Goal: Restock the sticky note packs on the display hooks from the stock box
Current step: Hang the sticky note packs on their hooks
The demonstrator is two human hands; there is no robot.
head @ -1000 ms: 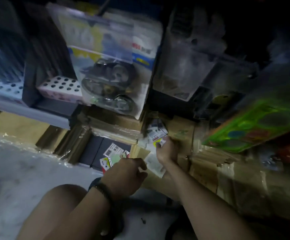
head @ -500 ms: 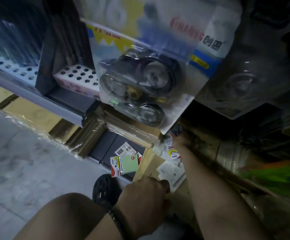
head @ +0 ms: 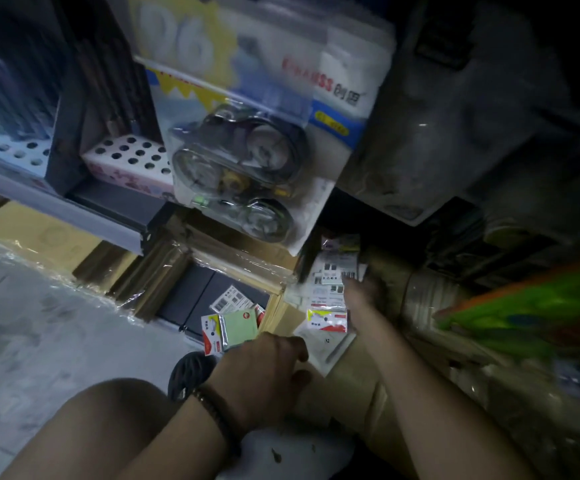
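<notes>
Low at the foot of a dim shop display, a person crouches with both arms reaching forward. The right hand [head: 363, 292] grips a bunch of sticky note packs [head: 331, 282]. The packs fan downward from it, their barcodes and red-and-yellow headers turned toward us. The bunch sits just below a hanging blister pack [head: 243, 174] of round rings and just right of the stock box [head: 240, 270].

Nearer to us is the left hand [head: 264, 368], with a dark beaded bracelet [head: 215, 414] at its wrist. Its fingers are curled beside the lowest white pack of the bunch. Its back faces us, and we cannot tell whether it holds anything.

Inside the stock box, which is framed by film-wrapped cardboard, we see a green pack [head: 240, 327] lying face up. A barcode-backed pack [head: 231, 301] lies just behind it.

A black shoe [head: 188, 372] shows beside the left wrist, and a bare knee [head: 108, 427] fills the bottom edge above the pale grey floor [head: 22, 323]. On the shelf at left stands a white perforated box [head: 132, 157]. At far right we make out only a blurred green item [head: 523, 317]
</notes>
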